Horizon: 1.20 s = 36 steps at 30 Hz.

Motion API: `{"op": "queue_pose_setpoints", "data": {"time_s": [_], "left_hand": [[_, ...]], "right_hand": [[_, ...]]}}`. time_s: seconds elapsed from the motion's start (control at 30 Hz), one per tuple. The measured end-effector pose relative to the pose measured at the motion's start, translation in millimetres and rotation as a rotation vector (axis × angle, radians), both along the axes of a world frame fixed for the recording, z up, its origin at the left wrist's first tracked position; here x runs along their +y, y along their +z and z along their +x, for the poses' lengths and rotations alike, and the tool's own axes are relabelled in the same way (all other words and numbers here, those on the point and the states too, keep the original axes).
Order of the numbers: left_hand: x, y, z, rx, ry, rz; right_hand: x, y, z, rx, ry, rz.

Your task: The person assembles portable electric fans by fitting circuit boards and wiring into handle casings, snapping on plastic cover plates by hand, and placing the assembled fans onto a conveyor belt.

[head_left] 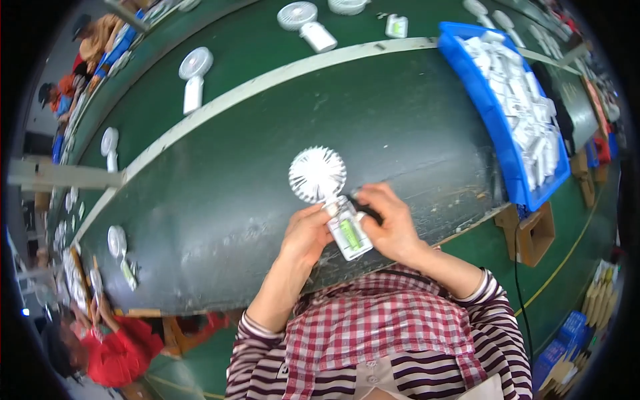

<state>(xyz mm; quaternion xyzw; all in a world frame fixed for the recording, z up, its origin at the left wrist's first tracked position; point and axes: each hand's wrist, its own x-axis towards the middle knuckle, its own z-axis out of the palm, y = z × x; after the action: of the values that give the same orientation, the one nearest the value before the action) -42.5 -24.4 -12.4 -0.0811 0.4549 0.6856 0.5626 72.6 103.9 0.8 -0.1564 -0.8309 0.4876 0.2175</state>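
A white handheld fan (317,175) with a round slatted head lies near the table's front edge, its head pointing away from me. Its handle is open, and a green battery or label (350,233) shows inside the casing. My left hand (305,233) grips the left side of the handle just below the head. On the other side, my right hand (390,223) is closed, its fingers curled around something dark beside the handle. The palm hides most of that dark thing, so I cannot make out its kind.
A blue bin (495,110) full of white casing parts stands at the right. Past a pale rail (267,72), several white fans, such as one fan (195,70), lie on a green belt. A co-worker in red (120,350) sits at the lower left. A cardboard box (533,233) stands below the bin.
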Motion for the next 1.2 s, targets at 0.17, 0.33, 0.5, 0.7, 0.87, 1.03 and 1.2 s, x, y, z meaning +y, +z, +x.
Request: {"op": "queue_pose_setpoints", "data": {"time_s": [0.17,0.33,0.5,0.7,0.87,1.03,1.2], "left_hand": [[-5.3,-7.4,7.4,0.096,0.091,0.016],[-11.0,-4.3,7.2,0.129,0.027,0.007],[-4.3,-5.1,11.6,0.183,0.013,0.009],[-6.1,-7.3,10.0,0.183,0.065,0.031],[-7.0,-6.5,12.7,0.179,0.072,0.01],[-1.6,6.5,15.1,0.154,0.026,0.02],[-0.4,8.5,3.4,0.162,0.05,-0.017]], "right_hand": [[2.1,-22.4,-12.4,0.195,0.04,0.3],[2.5,-17.8,-15.9,0.137,0.172,0.474],[5.5,-10.8,-12.9,0.059,0.219,0.458],[47.9,37.6,-7.1,-0.067,0.144,0.374],[179.0,88.1,29.7,-0.163,-0.618,0.426],[264.6,96.0,82.1,-0.503,-0.838,0.692],[260.9,94.6,19.6,-0.317,-0.668,0.711]]}}
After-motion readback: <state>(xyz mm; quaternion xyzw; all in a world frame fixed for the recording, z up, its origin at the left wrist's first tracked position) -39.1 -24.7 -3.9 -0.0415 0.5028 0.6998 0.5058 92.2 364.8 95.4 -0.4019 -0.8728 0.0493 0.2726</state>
